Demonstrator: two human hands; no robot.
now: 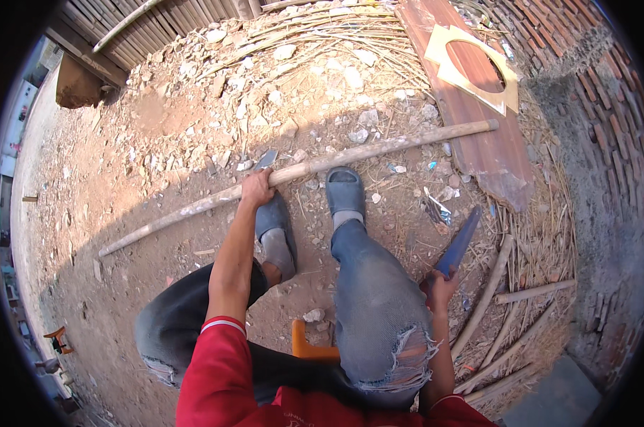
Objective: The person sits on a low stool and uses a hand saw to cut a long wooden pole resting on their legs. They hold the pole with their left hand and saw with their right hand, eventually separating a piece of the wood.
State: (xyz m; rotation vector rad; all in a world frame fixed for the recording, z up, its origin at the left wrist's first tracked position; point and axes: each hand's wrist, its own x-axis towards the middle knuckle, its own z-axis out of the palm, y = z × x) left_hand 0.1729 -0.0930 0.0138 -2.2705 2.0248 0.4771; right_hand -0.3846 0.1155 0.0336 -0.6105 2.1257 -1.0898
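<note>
A long wooden pole slants across the ground, its right end over a reddish-brown board. My left hand is closed around the pole left of its middle, just beside my left sandal. Next to that hand lies a small grey flat piece. In my right hand, beside my right knee, is a handsaw; its handle is mostly hidden by the fingers. The bluish saw blade points up and away, apart from the pole. My right sandal stands close to the pole's near side.
A pale sheet with an oval hole lies on the board. Thin sticks and stones cover the far ground. Several cut branches lie at right, near a brick wall. An orange plastic piece shows between my legs.
</note>
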